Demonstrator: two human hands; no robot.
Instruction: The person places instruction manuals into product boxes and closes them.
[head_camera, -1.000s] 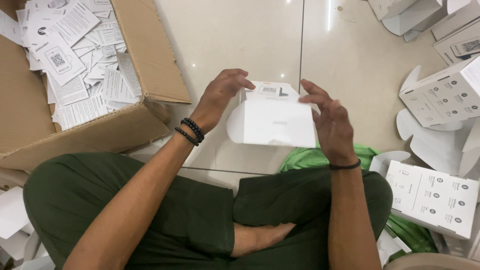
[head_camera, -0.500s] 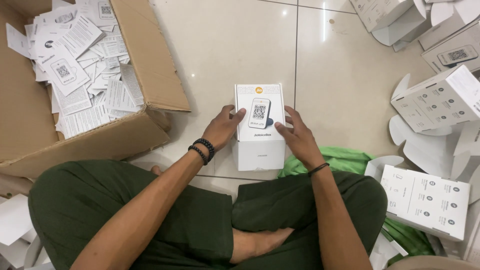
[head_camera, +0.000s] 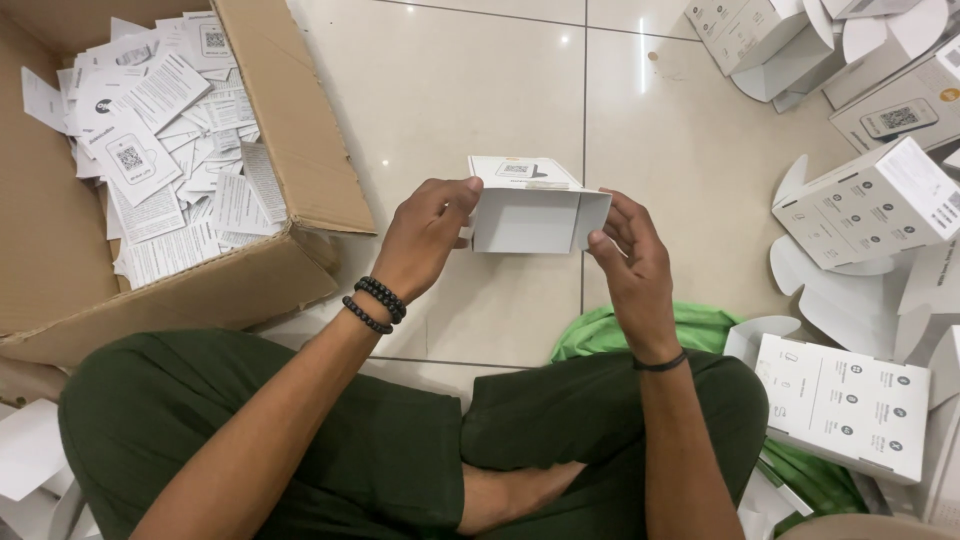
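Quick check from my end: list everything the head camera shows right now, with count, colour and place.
small carton: one, white, held over the floor between both hands
cardboard box: one, brown, open, left
paper leaflets: many, white, printed, inside the cardboard box
flat and folded cartons: several, white, right
green cloth: one, by the right knee
tiled floor: cream, glossy
left hand: beaded black bracelets, grips the carton's left end
right hand: black band, fingers on the right end

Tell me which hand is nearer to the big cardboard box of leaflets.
The left hand: it holds the small white box just right of the cardboard box. The right hand is farther away, on the white box's other side.
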